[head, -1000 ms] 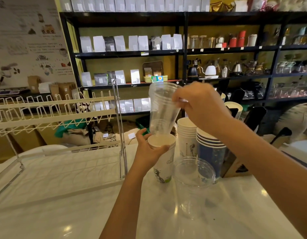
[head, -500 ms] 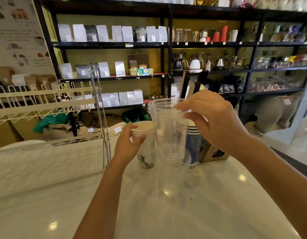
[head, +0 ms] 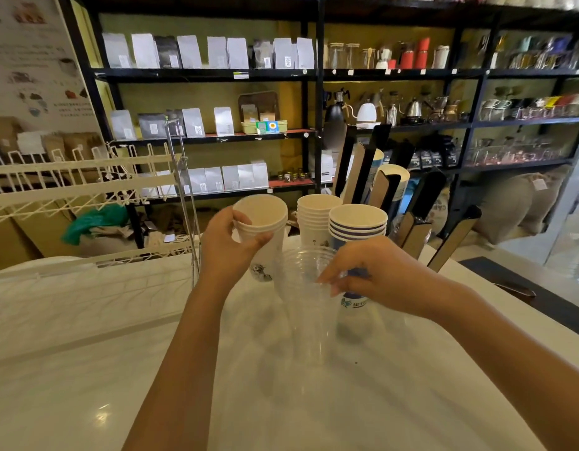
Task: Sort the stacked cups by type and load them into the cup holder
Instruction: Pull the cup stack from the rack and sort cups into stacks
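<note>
Now centre frame our left hand (head: 228,252) grips white paper cup stack (head: 265,229) | right hand (head: 366,275) pinches clear plastic cups (head: 301,288) on the counter (head: 86,385) just below | behind: plain white stack (head: 316,216), blue-striped stack (head: 358,222) | black cup holder (head: 412,203) right-centre | wire rack (head: 86,183) left | shelves (head: 281,73) top.

Nothing is reading clearly: print on the blue-striped paper cup (head: 353,302) and the wall poster (head: 37,60) is showing (too blurred to decipher).
</note>
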